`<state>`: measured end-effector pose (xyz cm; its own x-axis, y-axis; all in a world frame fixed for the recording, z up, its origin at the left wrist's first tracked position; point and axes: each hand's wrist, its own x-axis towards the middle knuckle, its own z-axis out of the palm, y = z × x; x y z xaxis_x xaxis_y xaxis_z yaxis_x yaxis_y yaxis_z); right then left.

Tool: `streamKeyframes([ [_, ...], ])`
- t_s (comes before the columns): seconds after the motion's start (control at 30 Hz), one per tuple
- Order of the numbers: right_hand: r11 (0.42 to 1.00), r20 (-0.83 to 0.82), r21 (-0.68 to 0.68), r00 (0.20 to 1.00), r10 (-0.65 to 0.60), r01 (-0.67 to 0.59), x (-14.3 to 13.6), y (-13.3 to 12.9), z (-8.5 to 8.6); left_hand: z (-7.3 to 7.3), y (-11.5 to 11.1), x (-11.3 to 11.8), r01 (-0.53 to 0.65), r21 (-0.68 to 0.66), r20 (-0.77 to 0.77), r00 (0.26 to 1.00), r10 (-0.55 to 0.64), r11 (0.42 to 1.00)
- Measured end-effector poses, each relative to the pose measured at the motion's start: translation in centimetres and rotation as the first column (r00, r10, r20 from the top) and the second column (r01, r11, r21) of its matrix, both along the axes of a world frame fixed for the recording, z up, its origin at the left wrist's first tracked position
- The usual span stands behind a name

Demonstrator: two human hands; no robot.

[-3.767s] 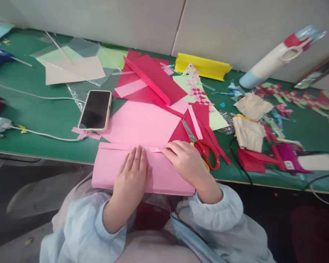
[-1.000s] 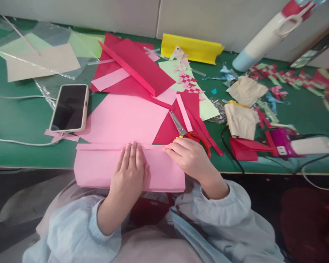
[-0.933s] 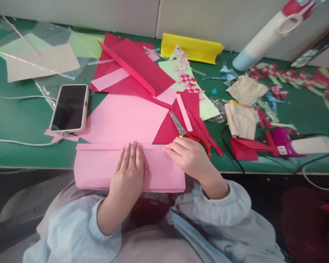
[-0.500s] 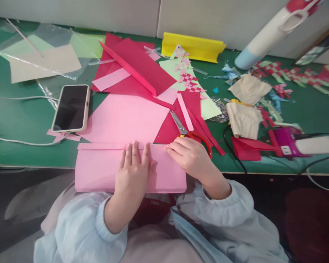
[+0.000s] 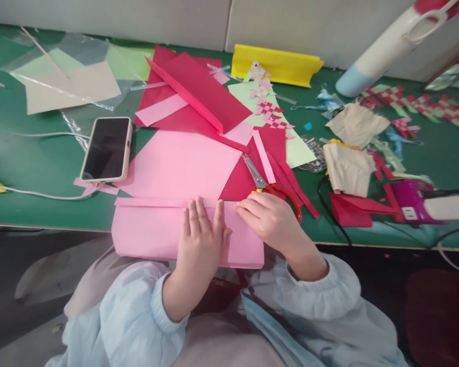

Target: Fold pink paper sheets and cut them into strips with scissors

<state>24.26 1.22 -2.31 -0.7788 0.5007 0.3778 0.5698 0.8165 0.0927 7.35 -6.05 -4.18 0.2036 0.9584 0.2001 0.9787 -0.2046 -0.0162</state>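
A pink sheet of paper (image 5: 149,229) with a narrow folded strip along its far edge lies at the front edge of the table, its near part hanging over. My left hand (image 5: 201,232) rests flat on it, fingers stretched toward the fold. At the right end of that fold, my right hand (image 5: 273,221) has its fingers pressed together on the paper; the fingertips partly hide what they grip. Scissors with red handles (image 5: 285,192) lie just beyond my right hand, handles partly covered by it. Another pink sheet (image 5: 183,163) lies flat behind the folded one.
A phone (image 5: 106,149) with a white cable lies at left. Red paper sheets (image 5: 214,92) and a folded yellow paper (image 5: 277,63) are at the back. To the right are beige cloth pieces (image 5: 350,168), a purple device (image 5: 409,201), cables and a white-and-blue bottle (image 5: 382,46).
My left hand has slid slightly right along the fold, toward my right hand. My right hand stays at the same end of the paper. The whole view has shifted a little.
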Motion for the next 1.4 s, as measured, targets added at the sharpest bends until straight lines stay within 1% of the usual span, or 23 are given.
streamKeyframes([
  [0.07, 1.000, -0.002, 0.008, 1.000, 0.002, -0.002, 0.0, 0.0, 0.0, 0.0, 0.0, 0.2, 0.022, 0.007, -0.017, 1.000, -0.022, 1.000],
  [0.23, 1.000, -0.012, 0.020, 1.000, 0.006, -0.006, 0.0, 0.0, 0.0, -0.2, 0.0, 0.6, 0.078, 0.022, -0.005, 0.997, -0.078, 0.997],
  [0.4, 1.000, -0.013, 0.007, 1.000, 0.009, -0.009, 0.1, 0.0, -0.2, -0.3, -0.1, 0.8, 0.197, 0.078, -0.004, 0.980, -0.197, 0.977],
  [0.5, 1.000, -0.022, -0.012, 1.000, 0.014, -0.015, 0.2, 0.0, -0.3, -0.2, 0.0, 0.7, 0.229, 0.062, 0.027, 0.973, -0.231, 0.972],
  [0.63, 1.000, -0.025, -0.008, 1.000, 0.012, -0.013, 0.1, 0.0, -0.1, -0.2, -0.1, 0.5, 0.209, 0.023, 0.091, 0.973, -0.210, 0.978],
  [0.73, 0.999, -0.023, -0.042, 1.000, 0.005, -0.006, -0.2, -0.1, 0.0, -0.1, -0.2, 0.2, 0.182, 0.016, 0.139, 0.973, -0.182, 0.983],
  [0.9, 0.999, 0.001, -0.039, 1.000, 0.029, -0.028, -1.5, -0.5, -0.2, 0.2, -0.6, -0.8, 0.116, 0.042, 0.105, 0.987, -0.120, 0.992],
  [1.07, 0.998, -0.016, -0.029, 0.998, 0.055, -0.055, -2.5, -0.7, -0.5, 0.3, -0.5, -1.6, 0.108, 0.024, 0.089, 0.990, -0.109, 0.994],
  [1.23, 0.997, -0.015, -0.075, 1.000, 0.008, -0.009, -1.2, -0.4, 0.0, 0.0, -0.5, -1.4, 0.081, 0.021, 0.093, 0.992, -0.083, 0.997],
  [1.4, 0.998, -0.017, -0.061, 1.000, 0.024, -0.025, 0.1, -0.3, 0.4, 0.0, -0.5, -1.0, 0.077, 0.044, 0.053, 0.995, -0.079, 0.996],
])
